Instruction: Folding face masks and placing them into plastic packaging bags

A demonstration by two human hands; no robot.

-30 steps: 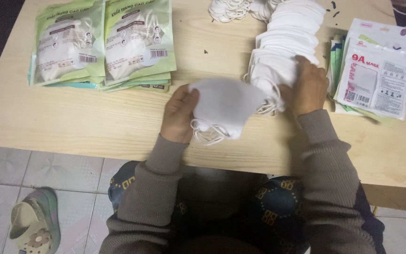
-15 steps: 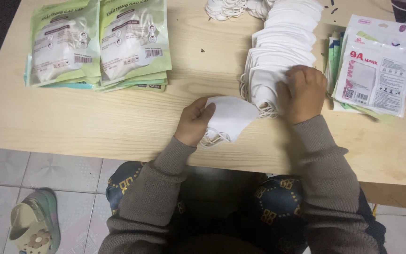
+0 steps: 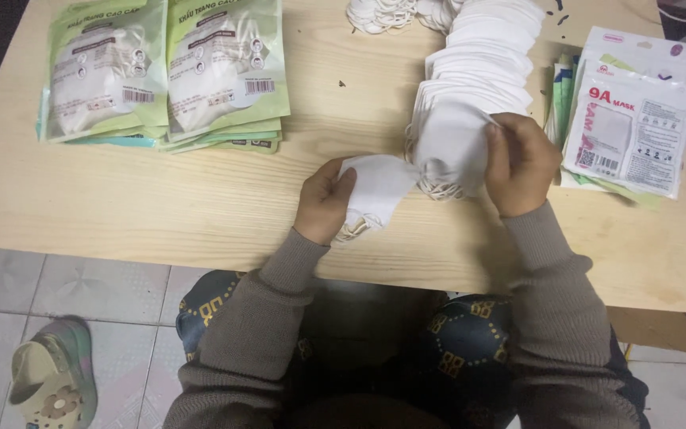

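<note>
Two filled pouch stacks [image 3: 164, 75] lie far left; left hand [image 3: 323, 202] fingers pinch one mask [image 3: 375, 187], right hand [image 3: 522, 163] fingers grip the large unpacked mask pile [image 3: 478, 87].

Left hand [image 3: 323, 200]: fingertips hidden behind the folded white mask [image 3: 376, 189] they grip; ear loops beneath it partly hidden. Right hand [image 3: 520, 161]: palm side unseen, fingertips tucked into the mask stack [image 3: 476, 87]. Stack: upper end cut by top edge, count untellable. Loose white loops [image 3: 381, 13]: cut off at top. Green packet piles [image 3: 167, 73]: tops cropped, lower packets covered (only edges show). Sandal [image 3: 51, 387]: toe cut by bottom edge
</note>
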